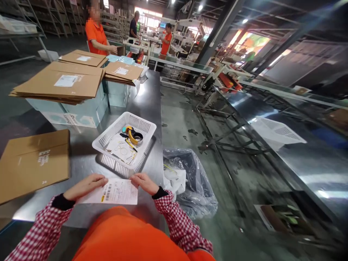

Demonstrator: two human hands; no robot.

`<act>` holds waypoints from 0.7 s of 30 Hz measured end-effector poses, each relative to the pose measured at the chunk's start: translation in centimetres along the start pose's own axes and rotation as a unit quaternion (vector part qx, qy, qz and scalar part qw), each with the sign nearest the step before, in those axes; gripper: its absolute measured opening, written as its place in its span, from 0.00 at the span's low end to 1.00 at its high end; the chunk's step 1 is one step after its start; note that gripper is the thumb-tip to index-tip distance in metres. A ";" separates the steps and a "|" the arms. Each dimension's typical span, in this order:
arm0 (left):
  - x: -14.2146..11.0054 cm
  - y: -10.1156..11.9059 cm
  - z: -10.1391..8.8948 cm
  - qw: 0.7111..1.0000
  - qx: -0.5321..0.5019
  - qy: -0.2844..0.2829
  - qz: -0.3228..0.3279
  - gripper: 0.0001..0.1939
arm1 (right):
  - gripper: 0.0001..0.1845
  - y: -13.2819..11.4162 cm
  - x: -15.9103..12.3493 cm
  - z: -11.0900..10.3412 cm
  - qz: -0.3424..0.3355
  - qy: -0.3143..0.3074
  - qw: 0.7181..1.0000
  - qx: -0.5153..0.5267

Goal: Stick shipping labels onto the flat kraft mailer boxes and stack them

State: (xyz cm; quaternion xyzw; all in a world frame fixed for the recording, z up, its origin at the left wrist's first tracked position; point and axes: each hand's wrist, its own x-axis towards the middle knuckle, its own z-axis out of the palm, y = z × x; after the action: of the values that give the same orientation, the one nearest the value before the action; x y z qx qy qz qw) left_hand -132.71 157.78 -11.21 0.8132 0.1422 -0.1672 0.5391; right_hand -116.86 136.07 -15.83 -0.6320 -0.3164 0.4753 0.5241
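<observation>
A printed white label sheet point(122, 192) with a barcode and a yellow mark lies between my hands, close to my body at the table's near edge. My left hand point(88, 185) pinches its far left corner, thumb and fingers together. At the far right corner, my right hand point(145, 182) grips the same sheet. Just beyond it stands a white perforated basket point(99, 142) holding a yellow-and-black tape dispenser point(133, 136), a yellow pen point(131, 145), papers and a small teal item. A flat brown cardboard piece point(35, 159) with white print rests left of my left hand.
Flattened cardboard with labels point(43, 78) is stacked on pale blue boxes point(78, 112) at the table's far left. A bin lined with clear plastic point(201, 188) stands right of the metal table point(153, 105). A person in orange point(97, 36) works beyond the boxes.
</observation>
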 end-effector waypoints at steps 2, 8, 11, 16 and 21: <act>0.2 -0.1 -0.2 1.000 -0.011 -0.009 -0.002 0.20 | 0.26 0.2 0.2 0.1 0.004 -0.008 1.000 -0.001; 0.1 0.0 -0.5 0.998 -0.062 -0.015 -0.005 0.20 | 0.17 0.8 0.3 0.5 0.003 -0.012 1.000 -0.009; 0.5 0.0 0.5 0.996 -0.087 -0.013 -0.005 0.21 | 0.14 0.9 -0.1 0.8 -0.012 0.038 0.999 -0.028; 1.6 -1.5 2.1 0.987 -0.126 0.096 -0.016 0.24 | 0.14 2.4 -2.3 -0.4 0.005 0.142 0.990 0.024; 2.7 -3.3 1.6 0.941 -0.127 0.310 -0.049 0.29 | 0.18 4.2 -6.1 -3.9 0.046 0.271 0.924 0.266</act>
State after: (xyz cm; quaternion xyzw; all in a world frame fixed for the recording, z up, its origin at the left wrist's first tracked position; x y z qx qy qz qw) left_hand -131.81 157.66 -15.72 0.7417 0.3617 0.0861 0.5582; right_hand -115.79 128.18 -18.27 -0.5881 0.0047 0.3760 0.7161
